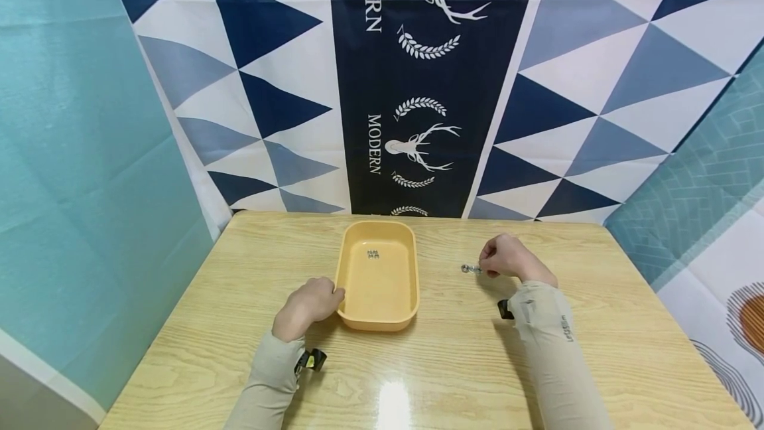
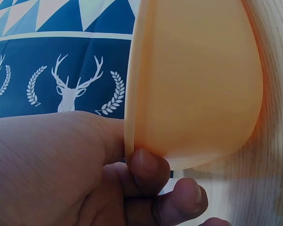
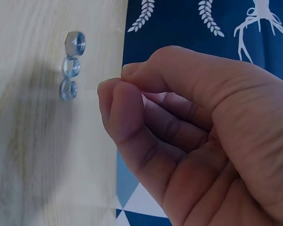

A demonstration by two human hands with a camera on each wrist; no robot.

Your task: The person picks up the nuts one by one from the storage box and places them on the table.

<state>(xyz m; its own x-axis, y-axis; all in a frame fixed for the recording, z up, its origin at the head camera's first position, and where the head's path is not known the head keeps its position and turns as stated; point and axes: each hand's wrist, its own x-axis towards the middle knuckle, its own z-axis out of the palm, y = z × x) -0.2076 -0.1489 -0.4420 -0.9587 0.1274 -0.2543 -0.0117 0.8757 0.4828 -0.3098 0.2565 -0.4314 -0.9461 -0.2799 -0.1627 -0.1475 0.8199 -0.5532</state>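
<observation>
My left hand (image 1: 308,305) pinches the near-left rim of a yellow plastic tray (image 1: 382,290); in the left wrist view a fingertip (image 2: 151,172) presses against its wall. A small cluster of metal nuts (image 1: 373,254) lies inside, toward the far end. To the right of the tray, my right hand (image 1: 507,257) is low over the table beside a short row of nuts (image 1: 470,269). Three silvery hex nuts (image 3: 70,68) show in the right wrist view, apart from the curled fingers. Thumb and fingertips meet there, and nothing is visible between them.
The wooden table (image 1: 442,363) carries the tray and the loose nuts. A patterned cloth with deer and triangles (image 1: 418,85) hangs along its far edge. A teal curtain (image 1: 101,151) stands at the left.
</observation>
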